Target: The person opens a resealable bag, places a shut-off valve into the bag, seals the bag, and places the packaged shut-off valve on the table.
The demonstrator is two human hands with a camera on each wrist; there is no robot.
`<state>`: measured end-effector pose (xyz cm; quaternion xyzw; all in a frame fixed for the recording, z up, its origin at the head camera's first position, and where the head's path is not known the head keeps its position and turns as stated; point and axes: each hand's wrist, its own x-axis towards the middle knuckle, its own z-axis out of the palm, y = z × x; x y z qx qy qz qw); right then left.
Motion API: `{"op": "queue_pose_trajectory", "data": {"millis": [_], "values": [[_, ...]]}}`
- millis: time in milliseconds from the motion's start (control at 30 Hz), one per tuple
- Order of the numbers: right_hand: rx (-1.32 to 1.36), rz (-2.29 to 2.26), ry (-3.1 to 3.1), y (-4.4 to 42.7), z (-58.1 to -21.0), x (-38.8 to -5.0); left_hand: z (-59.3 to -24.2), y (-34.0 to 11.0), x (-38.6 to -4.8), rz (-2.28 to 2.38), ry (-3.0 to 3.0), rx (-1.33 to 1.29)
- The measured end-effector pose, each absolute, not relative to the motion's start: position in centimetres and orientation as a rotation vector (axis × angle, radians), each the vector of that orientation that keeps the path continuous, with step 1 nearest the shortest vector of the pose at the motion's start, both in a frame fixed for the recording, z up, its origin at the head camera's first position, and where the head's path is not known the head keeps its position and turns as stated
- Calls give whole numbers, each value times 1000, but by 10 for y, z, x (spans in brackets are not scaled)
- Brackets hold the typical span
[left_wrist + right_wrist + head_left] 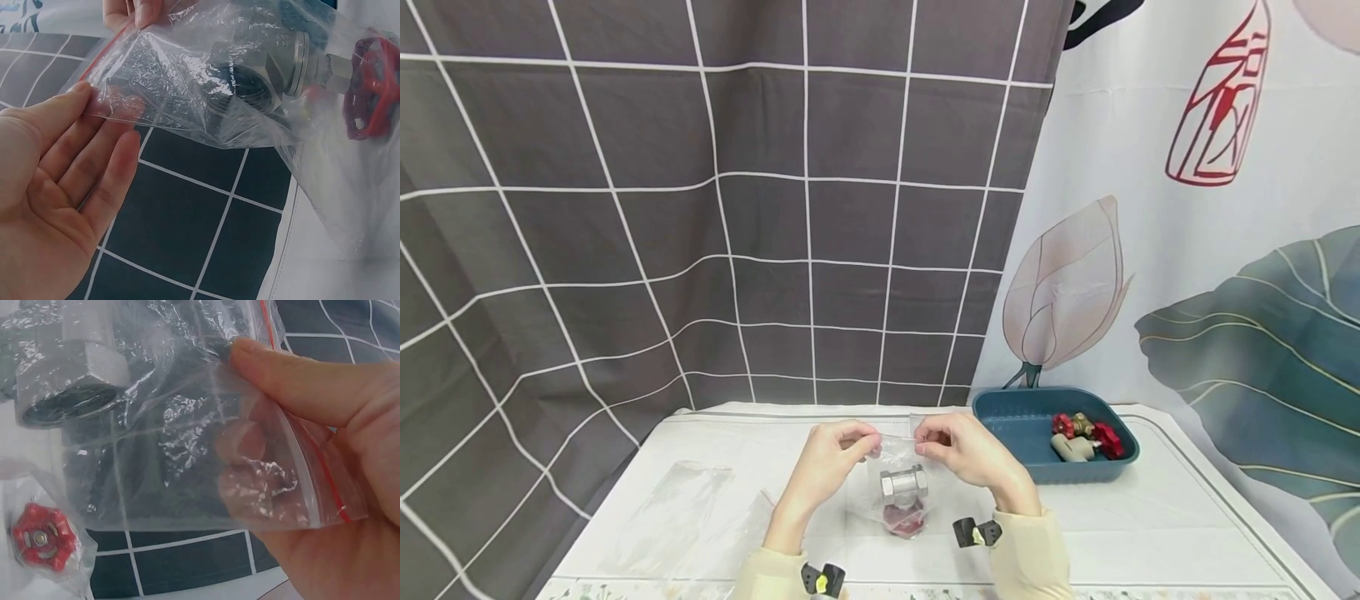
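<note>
A clear zip bag (891,452) with a red line along its mouth hangs between my two hands. In it is a silver metal valve (904,485) with a red handwheel (904,518) at the bottom; the right wrist view also shows the red handwheel (42,537) through the plastic. My left hand (826,463) pinches one side of the bag's mouth between thumb and fingers, while its other fingers (112,181) extend loosely. At the opposite side, my right hand (966,452) pinches the mouth, its thumb (275,372) on the near face and fingertips behind the plastic.
To the right at the back, a blue tray (1000,462) holds several valves (1082,437) with red handles. Flat clear plastic bags (677,508) lie on the white tabletop (1195,533) at the left. A dark gridded curtain (850,225) hangs behind the table.
</note>
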<state>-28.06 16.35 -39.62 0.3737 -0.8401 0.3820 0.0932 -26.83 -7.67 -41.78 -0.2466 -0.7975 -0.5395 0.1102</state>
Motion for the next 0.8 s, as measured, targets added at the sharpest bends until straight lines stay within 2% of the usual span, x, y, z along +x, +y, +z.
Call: {"op": "queue_pose_trajectory", "data": {"millis": [800], "values": [[975,973,-2698,171,-382,-269,-419,-76,-268,-1614,-2327,-686]]}}
